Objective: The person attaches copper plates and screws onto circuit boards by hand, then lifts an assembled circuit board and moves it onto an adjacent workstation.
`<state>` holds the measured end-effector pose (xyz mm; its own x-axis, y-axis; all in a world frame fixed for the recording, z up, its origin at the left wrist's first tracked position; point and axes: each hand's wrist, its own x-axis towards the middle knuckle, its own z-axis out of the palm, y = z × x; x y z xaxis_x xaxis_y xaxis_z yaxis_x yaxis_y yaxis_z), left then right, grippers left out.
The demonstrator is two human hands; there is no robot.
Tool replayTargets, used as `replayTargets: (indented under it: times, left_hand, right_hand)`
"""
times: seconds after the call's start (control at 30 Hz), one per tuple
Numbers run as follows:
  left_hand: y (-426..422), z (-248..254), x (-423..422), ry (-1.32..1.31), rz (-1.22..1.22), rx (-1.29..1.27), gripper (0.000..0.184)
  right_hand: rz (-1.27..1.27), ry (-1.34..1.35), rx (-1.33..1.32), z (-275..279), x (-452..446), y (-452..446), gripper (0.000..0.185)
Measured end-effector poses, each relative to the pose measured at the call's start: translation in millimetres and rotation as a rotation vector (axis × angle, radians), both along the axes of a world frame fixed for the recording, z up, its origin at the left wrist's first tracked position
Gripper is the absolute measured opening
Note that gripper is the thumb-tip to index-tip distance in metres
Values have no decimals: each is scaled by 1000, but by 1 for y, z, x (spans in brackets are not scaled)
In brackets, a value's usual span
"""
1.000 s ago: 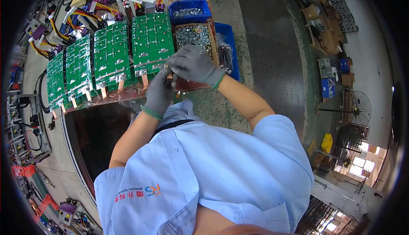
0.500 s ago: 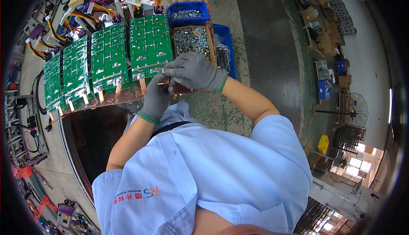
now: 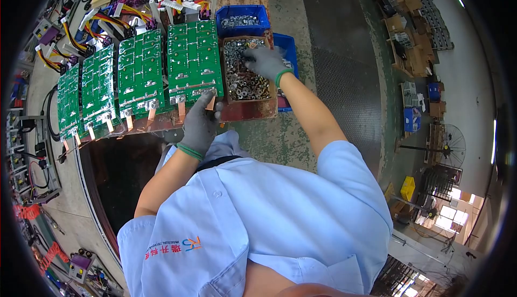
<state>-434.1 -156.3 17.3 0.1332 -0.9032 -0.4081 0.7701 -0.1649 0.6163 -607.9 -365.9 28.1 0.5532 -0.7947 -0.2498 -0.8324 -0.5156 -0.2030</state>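
Note:
My left hand (image 3: 199,127), in a grey glove, is at the front edge of the nearest green circuit board (image 3: 194,52). Its fingers close around a copper strip (image 3: 211,103) that sticks out from the board's corner. My gloved right hand (image 3: 266,62) is over a cardboard box of nuts and washers (image 3: 249,88). The fingers of that hand are bent and apart, reaching down toward the metal pieces; they are slightly blurred, and I make out nothing between them. Other copper strips (image 3: 181,111) stick out along the row of boards.
More green boards (image 3: 141,68) stand in a row to the left, with wire bundles (image 3: 134,14) behind them. A blue bin (image 3: 242,21) of metal parts is beyond the cardboard box. Another blue bin (image 3: 288,49) sits to the right of the table.
My right hand has left the board's corner and moved right and away to the hardware box. My left hand stays near the corner, now with the copper strip against the board's edge.

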Motion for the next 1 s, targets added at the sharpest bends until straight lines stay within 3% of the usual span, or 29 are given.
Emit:
replayTargets:
  times: [0.17, 0.33, 0.37, 0.43, 0.57, 0.63, 0.67, 0.73, 0.77, 0.83, 0.97, 1.0]
  left_hand:
    - [3, -8, 4, -46, -25, -60, 24]
    - [5, -1, 9, -109, -161, -71, 40]
    - [4, 4, 8, -108, -163, -71, 40]
    - [1, 15, 5, -2, -85, 56, 19]
    - [2, 7, 7, 58, -96, 68, 24]
    - [6, -5, 5, -793, -149, -243, 33]
    - [5, -8, 6, -792, -149, -242, 33]
    - [2, -9, 8, 5, -91, 17, 42]
    - [4, -7, 8, 3, -91, 18, 42]
    - [8, 1, 5, -704, -160, -224, 35]
    - [5, 12, 3, -687, -98, -255, 27]
    - [1, 16, 5, -275, -74, -39, 25]
  right_hand:
    - [19, 62, -12, -5, 5, -3, 36]
    - [-33, -23, 6, -4, 0, 4, 34]
    - [-50, -7, 0, 0, -1, 5, 34]
    - [2, 57, -6, 9, -2, 1, 33]
    - [15, 110, 139, 41, 10, -1, 34]
    - [35, 33, 2, 14, 9, -6, 35]
    - [59, -44, -132, 8, 13, -7, 36]
    - [54, 24, -86, 3, 21, -9, 37]
    - [50, 92, -46, 4, 26, -10, 38]
    - [70, 162, -43, 7, 35, -14, 36]
    - [69, 335, 9, 20, 40, -15, 35]
    - [79, 337, 7, 21, 40, -16, 35]
